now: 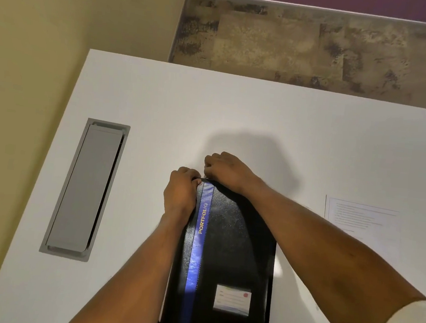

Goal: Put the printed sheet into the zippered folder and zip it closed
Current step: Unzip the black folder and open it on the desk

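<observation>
The left hand point(180, 194) clamps curled fingers on the far left corner of the zippered folder point(233, 240), bracing it on the counter point(237, 106), while the right hand point(225, 170) pinches its far edge, likely the hidden zip pull, with the printed sheet point(363, 226) lying apart to the right.

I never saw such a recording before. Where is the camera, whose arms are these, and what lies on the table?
No machine here: one camera, worn on a person's head, looks down at their own arms. On the white table lies a black zippered folder. The left hand grips its far left corner; the right hand pinches its far edge, likely the zip pull, which is hidden. The printed sheet lies apart on the right, not yet inside. A grey hatch is set into the table on the left.
</observation>
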A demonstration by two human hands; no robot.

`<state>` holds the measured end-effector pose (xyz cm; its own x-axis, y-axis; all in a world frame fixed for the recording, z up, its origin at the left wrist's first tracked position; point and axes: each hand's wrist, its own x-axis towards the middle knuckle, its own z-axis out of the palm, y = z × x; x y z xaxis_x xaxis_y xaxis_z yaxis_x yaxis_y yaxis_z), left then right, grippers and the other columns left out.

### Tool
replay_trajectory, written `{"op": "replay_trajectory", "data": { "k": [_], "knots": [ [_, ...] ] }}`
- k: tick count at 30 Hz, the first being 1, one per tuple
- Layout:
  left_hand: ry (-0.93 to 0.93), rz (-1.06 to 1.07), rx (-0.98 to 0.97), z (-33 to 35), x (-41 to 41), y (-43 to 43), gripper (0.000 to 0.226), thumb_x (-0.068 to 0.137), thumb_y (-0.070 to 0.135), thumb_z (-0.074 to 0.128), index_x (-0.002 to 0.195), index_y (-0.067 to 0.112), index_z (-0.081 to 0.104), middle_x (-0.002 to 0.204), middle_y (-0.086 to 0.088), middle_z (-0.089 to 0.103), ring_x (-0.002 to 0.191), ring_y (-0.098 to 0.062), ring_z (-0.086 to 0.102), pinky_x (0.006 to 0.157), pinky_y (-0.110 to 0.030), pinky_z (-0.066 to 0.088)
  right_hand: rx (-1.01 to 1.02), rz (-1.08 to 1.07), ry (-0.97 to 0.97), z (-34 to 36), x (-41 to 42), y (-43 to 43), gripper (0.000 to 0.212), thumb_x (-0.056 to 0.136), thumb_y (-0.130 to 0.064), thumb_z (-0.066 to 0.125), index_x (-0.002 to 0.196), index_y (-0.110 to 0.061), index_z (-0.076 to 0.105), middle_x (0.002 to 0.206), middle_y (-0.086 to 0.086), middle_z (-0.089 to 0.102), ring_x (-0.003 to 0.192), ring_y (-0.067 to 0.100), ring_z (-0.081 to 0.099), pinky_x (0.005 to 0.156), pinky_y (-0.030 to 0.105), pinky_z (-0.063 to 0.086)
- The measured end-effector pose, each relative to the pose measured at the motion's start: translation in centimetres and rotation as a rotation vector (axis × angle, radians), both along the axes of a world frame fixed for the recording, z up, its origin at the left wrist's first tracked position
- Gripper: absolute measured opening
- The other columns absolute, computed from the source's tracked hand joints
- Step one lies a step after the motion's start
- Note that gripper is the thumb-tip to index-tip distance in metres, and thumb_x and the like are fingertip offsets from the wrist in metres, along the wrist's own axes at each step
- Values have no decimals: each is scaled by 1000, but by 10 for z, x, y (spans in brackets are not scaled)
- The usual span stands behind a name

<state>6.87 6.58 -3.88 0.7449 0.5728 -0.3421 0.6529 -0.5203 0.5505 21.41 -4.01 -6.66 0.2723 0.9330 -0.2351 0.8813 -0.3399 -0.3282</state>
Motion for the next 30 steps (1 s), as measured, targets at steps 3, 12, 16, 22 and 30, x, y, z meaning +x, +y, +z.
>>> {"op": "replay_trajectory", "data": {
  "k": [3, 12, 16, 22, 30],
  "knots": [
    [35, 2, 27, -1, 4, -1, 19, 99, 24, 52, 95, 30, 69, 111, 8, 64, 103, -20, 56, 78, -39, 48, 44, 50, -52, -1, 3, -8, 27, 89, -30, 34, 80, -22, 58, 88, -4, 56, 80, 22, 49, 72, 38, 43],
    [9, 35, 43, -5, 12, -11, 17, 98, 18, 54, 93, 26, 68, 108, 7, 65, 93, -18, 57, 76, -38, 50, 83, 62, -104, 3, 4, -21, 15, 90, -19, 62, 76, -21, 64, 79, -2, 59, 75, 21, 55, 71, 36, 44],
    [8, 32, 27, -6, 14, -10, 15, 98, 16, 54, 91, 25, 64, 105, 7, 63, 90, -18, 56, 73, -34, 44, 124, 67, -85, 1, 2, -22, 15, 90, -15, 61, 76, -20, 62, 78, -1, 58, 72, 22, 55, 69, 34, 40],
    [13, 22, 6, -6, 16, -10, 18, 96, 13, 54, 87, 27, 59, 100, 6, 61, 90, -20, 56, 73, -34, 42, 117, 17, -34, 0, 1, -24, 14, 94, -19, 55, 82, -17, 62, 84, 2, 59, 77, 25, 57, 71, 35, 40],
    [-25, -2, -39, -3, 13, -6, 11, 93, 13, 52, 90, 20, 59, 92, 5, 61, 89, -26, 59, 79, -43, 51, 129, -88, 126, 6, -8, -9, 7, 91, -19, 56, 85, -21, 58, 84, -1, 52, 85, 19, 48, 68, 34, 36]
  ]
}}
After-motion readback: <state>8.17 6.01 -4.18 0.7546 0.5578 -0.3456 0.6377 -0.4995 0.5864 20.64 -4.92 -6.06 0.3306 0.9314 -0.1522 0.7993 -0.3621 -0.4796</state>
